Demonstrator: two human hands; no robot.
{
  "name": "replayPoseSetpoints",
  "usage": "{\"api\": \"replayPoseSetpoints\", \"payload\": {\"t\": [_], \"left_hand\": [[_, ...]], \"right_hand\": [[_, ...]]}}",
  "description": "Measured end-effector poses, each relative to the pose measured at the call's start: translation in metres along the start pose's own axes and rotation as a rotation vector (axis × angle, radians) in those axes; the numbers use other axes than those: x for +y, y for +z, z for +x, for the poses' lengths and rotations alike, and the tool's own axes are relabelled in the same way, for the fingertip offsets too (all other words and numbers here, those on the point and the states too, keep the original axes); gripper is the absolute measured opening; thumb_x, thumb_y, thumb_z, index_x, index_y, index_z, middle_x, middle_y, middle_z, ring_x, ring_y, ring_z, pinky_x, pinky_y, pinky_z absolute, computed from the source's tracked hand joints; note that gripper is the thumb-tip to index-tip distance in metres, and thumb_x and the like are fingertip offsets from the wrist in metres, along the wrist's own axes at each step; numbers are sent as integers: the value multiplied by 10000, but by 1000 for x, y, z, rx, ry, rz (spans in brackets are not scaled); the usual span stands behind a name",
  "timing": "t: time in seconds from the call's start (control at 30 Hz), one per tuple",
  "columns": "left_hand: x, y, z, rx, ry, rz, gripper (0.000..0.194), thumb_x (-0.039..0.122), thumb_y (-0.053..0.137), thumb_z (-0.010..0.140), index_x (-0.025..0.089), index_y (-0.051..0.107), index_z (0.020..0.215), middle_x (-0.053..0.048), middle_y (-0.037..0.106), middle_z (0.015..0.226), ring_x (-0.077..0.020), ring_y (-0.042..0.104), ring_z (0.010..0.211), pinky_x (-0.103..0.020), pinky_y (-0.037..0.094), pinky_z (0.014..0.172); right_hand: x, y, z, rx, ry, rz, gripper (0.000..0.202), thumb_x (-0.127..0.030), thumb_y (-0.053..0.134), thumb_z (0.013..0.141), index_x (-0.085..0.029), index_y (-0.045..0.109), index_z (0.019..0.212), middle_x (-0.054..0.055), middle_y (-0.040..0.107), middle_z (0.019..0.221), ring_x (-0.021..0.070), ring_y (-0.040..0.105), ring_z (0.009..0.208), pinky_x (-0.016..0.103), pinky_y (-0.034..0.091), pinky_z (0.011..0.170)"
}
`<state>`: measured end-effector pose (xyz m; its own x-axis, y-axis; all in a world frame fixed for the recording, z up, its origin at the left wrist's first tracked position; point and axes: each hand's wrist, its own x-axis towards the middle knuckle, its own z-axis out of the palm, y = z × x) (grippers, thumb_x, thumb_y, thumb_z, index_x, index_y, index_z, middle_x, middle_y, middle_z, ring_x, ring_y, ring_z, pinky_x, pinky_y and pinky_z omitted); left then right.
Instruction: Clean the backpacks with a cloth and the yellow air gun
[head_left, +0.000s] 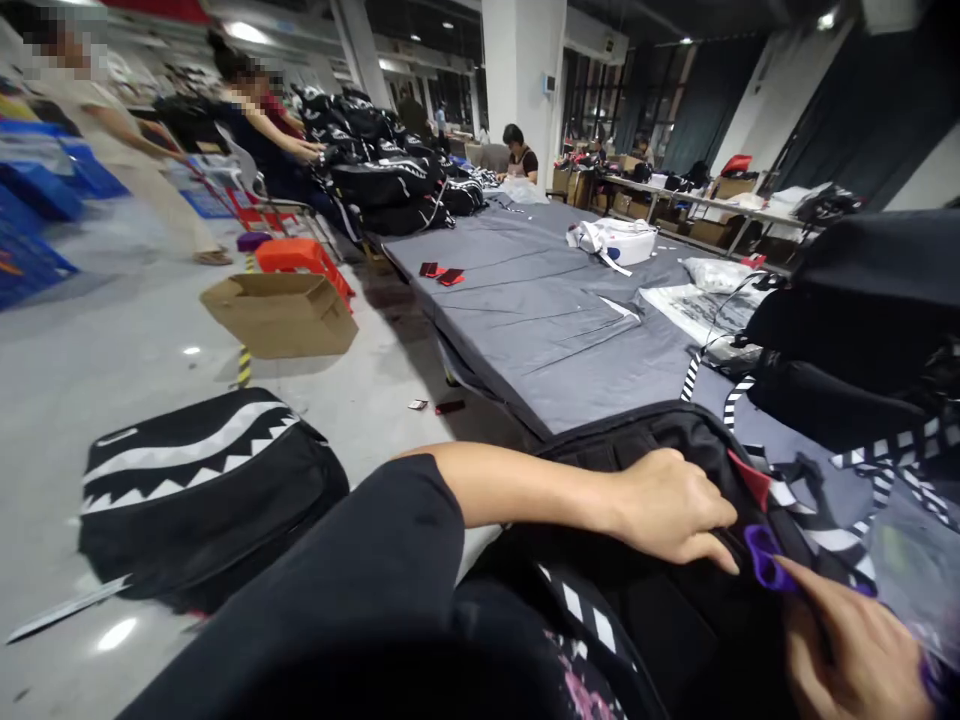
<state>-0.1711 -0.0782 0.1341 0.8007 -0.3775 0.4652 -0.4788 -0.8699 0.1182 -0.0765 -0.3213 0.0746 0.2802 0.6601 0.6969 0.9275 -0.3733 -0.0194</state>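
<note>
An opened black backpack (637, 590) with black-and-white striped trim lies in front of me, partly on the table edge. My left hand (671, 505) reaches across it, fingers curled against the black fabric inside; the fingertips are partly hidden. A small red tag (750, 478) sits on the bag's edge just beyond that hand. At the lower right, my right hand (851, 630) is closed around a pair of scissors with purple handles (763, 558). One handle loop shows past the fingers, close to my left thumb, and the blades cannot be made out.
A grey-covered table (525, 300) stretches ahead, bearing a white bag (619, 240), red-and-black tags (442, 274) and piled black bags (390, 180). Another black backpack (862, 330) stands at right. On the left are a patterned black bag (210, 490), a cardboard box (285, 315) and co-workers.
</note>
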Motion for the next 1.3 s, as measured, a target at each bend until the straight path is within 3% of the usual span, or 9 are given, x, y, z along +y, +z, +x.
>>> {"api": "replayPoseSetpoints", "payload": {"t": [0.17,0.27,0.37,0.47,0.53,0.63,0.87,1.1,1.3], "left_hand": [[-9,56,18,-167,-179,0,392,547,578,853,176,692,904,-92,732,919,-262,685,887,-326,454,664],[-30,46,22,-260,-173,-40,280,436,542,903,202,696,923,-64,731,918,-224,685,871,-292,462,679],[-55,30,31,-179,-80,-6,235,281,474,944,209,664,1063,-62,694,1091,-200,638,1017,-290,457,793],[-69,29,49,-139,25,123,633,291,655,834,216,410,1413,-132,482,1423,-282,431,1303,-389,377,980],[-74,39,63,-292,9,160,960,339,739,749,213,178,1518,-171,369,1501,-320,361,1340,-440,341,1006],[-83,58,82,-482,-86,201,1076,418,727,730,203,49,1537,-192,326,1520,-339,370,1305,-457,335,986],[-95,72,75,-404,-11,233,991,435,658,792,180,54,1535,-176,440,1442,-320,387,1282,-426,288,995],[-72,63,67,-438,-51,362,1252,456,798,642,188,-38,1533,-216,97,1589,-413,121,1436,-567,164,1087],[-80,82,65,-327,-83,374,1097,405,740,731,189,27,1536,-200,310,1518,-333,386,1301,-456,256,1045]], "right_hand": [[4,46,-15,44,198,-55,217,-252,471,897,-189,615,1046,77,673,860,242,609,772,385,445,744],[-3,62,-6,107,314,-45,197,-232,466,912,-185,618,1030,65,663,870,229,593,825,394,422,814],[-7,65,1,115,294,-26,185,-194,481,911,-176,611,1041,57,644,854,213,579,813,391,408,816],[-6,65,6,90,279,-15,183,-169,496,906,-174,611,1048,57,639,847,213,577,805,396,401,813],[-3,67,11,53,262,12,180,-156,502,906,-182,615,1044,55,646,849,209,585,803,401,396,825],[2,70,18,-4,235,91,155,-133,509,899,-190,612,1001,44,660,840,194,590,767,396,392,821],[5,67,18,-98,124,146,191,-80,498,891,-184,578,1030,53,683,884,193,593,763,393,394,798],[1,68,11,-51,152,155,202,-81,506,882,-191,577,1035,55,685,894,200,607,775,397,402,798],[4,76,12,-65,145,134,198,-72,504,887,-179,582,1034,57,678,862,193,602,759,385,400,780]]}}
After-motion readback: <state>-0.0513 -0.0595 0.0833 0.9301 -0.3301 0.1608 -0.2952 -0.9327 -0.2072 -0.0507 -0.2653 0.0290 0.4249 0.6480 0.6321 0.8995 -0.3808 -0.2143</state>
